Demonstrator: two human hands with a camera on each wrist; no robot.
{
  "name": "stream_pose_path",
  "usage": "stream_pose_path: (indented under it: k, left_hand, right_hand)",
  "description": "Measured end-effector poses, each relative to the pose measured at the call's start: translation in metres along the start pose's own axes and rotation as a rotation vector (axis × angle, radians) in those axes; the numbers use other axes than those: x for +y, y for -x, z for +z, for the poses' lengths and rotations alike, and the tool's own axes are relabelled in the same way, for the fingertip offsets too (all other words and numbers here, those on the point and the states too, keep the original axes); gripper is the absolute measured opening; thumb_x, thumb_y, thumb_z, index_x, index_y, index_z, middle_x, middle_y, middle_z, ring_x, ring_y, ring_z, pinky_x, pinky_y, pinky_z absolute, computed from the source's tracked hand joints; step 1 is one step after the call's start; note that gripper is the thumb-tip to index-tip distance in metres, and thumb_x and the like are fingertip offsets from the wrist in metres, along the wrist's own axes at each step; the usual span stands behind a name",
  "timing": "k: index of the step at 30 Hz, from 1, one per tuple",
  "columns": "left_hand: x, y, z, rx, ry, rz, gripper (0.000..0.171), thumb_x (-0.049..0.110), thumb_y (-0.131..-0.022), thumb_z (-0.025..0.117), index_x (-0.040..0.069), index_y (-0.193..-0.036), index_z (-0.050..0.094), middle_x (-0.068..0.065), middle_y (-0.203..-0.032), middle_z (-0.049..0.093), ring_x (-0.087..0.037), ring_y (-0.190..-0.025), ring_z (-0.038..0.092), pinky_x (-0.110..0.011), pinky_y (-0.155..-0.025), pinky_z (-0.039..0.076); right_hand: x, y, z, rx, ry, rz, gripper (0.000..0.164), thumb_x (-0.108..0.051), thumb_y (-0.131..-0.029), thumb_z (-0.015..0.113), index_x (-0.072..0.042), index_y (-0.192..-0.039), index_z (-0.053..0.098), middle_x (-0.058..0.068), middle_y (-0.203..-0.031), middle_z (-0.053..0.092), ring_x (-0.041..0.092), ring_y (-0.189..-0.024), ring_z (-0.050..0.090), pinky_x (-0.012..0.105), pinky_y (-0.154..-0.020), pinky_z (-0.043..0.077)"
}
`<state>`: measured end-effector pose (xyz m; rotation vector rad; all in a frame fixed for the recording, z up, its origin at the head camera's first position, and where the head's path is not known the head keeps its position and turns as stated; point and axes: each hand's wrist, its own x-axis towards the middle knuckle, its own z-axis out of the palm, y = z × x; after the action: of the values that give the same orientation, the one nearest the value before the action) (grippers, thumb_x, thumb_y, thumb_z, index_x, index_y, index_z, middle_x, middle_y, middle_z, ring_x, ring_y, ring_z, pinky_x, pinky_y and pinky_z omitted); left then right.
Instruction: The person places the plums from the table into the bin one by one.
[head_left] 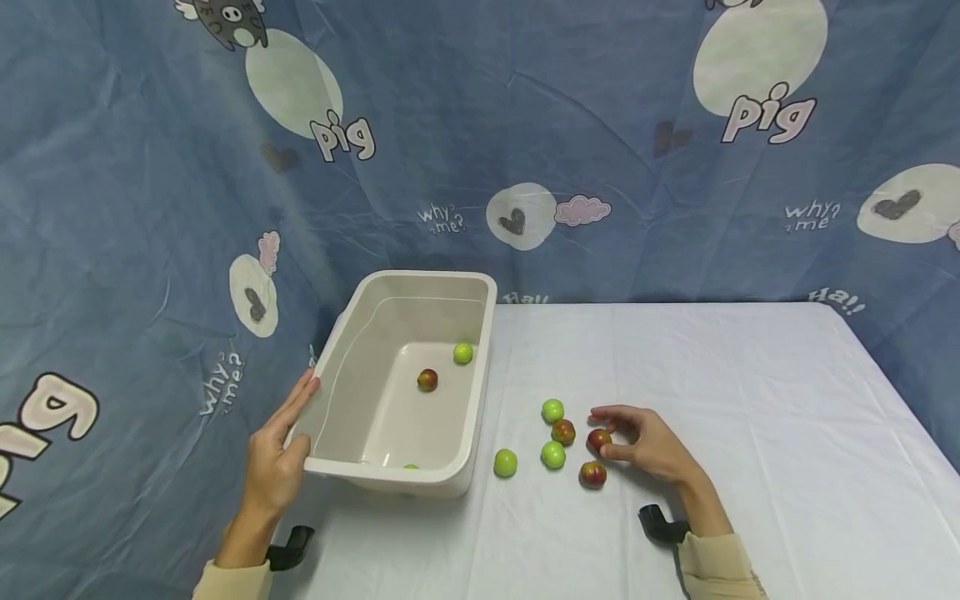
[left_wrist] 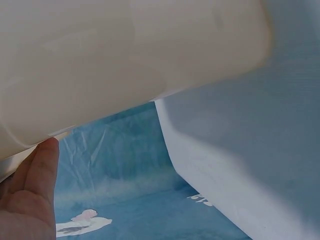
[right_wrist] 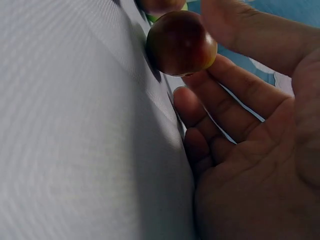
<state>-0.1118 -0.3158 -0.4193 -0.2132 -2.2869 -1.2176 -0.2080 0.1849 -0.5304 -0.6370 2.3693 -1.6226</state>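
Note:
My left hand grips the near left rim of a cream plastic tub, thumb on the rim. In the left wrist view its fingers lie against the tub's outside. Inside the tub are a green round fruit, a red-brown one and a green one mostly hidden by the near wall. To the right, my right hand pinches a small dark red fruit low at the tablecloth. The right wrist view shows that dark red fruit between thumb and fingers.
Beside the right hand lie more small fruits: green ones and red-brown ones. A white cloth covers the table. Behind and left hangs a blue printed curtain.

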Motion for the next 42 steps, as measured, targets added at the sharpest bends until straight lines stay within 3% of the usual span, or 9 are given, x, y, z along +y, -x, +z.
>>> stream_pose_path:
  k: [8, 14, 20, 26, 34, 42]
  left_hand:
    - [0.0002, -0.0008, 0.0007, -0.004, 0.001, -0.006, 0.074, -0.020, -0.074, 0.041, 0.001, -0.143, 0.058, -0.013, -0.151, 0.051, -0.019, -0.142, 0.044, -0.017, -0.109, 0.032]
    - [0.0000, -0.0009, 0.0007, -0.002, 0.001, -0.005, 0.074, -0.021, -0.073, 0.041, 0.000, -0.142, 0.058, -0.015, -0.151, 0.050, -0.018, -0.142, 0.044, -0.017, -0.109, 0.032]
    - [-0.0001, -0.0008, -0.0001, -0.001, 0.009, -0.003, 0.075, -0.021, -0.073, 0.040, 0.000, -0.142, 0.058, -0.016, -0.151, 0.050, -0.019, -0.142, 0.044, -0.017, -0.109, 0.033]
    - [0.0002, -0.0018, -0.0007, -0.002, 0.004, -0.004, 0.075, -0.021, -0.073, 0.040, 0.001, -0.143, 0.058, -0.016, -0.151, 0.050, -0.019, -0.143, 0.043, -0.017, -0.109, 0.032]
    - [-0.0009, -0.0010, 0.0004, 0.001, -0.006, -0.011, 0.074, -0.020, -0.074, 0.041, 0.001, -0.142, 0.058, -0.016, -0.151, 0.050, -0.015, -0.141, 0.044, -0.016, -0.108, 0.033]
    - [-0.0014, 0.0007, 0.0007, 0.007, -0.012, -0.012, 0.073, -0.020, -0.074, 0.041, 0.000, -0.142, 0.058, -0.014, -0.151, 0.050, -0.015, -0.141, 0.045, -0.015, -0.107, 0.034]
  right_hand:
    - [-0.0023, 0.0010, 0.0024, -0.013, 0.018, 0.056, 0.057, -0.008, -0.078, 0.086, -0.001, -0.130, 0.066, 0.010, -0.126, 0.069, 0.027, -0.112, 0.064, 0.037, -0.101, 0.047]
    - [-0.0027, 0.0005, 0.0030, -0.022, 0.086, 0.048, 0.046, -0.010, -0.078, 0.086, -0.008, -0.123, 0.073, 0.003, -0.121, 0.071, 0.027, -0.118, 0.062, 0.051, -0.107, 0.040]
    - [-0.0018, -0.0008, 0.0032, -0.011, 0.119, 0.039, 0.041, -0.013, -0.079, 0.086, -0.012, -0.119, 0.075, 0.000, -0.119, 0.071, 0.027, -0.119, 0.061, 0.055, -0.107, 0.038]
    - [-0.0033, -0.0013, 0.0027, 0.012, 0.083, 0.043, 0.040, -0.016, -0.082, 0.084, -0.010, -0.121, 0.074, 0.001, -0.119, 0.071, 0.024, -0.116, 0.061, 0.051, -0.106, 0.041]
    - [-0.0043, -0.0003, 0.0006, 0.041, 0.006, 0.044, 0.040, -0.014, -0.087, 0.080, -0.005, -0.125, 0.071, 0.007, -0.119, 0.071, 0.025, -0.108, 0.065, 0.032, -0.094, 0.050]
    - [-0.0095, -0.0016, -0.0008, 0.073, -0.051, 0.058, 0.040, -0.010, -0.089, 0.078, -0.003, -0.127, 0.068, 0.011, -0.123, 0.071, 0.027, -0.114, 0.066, 0.029, -0.097, 0.049]
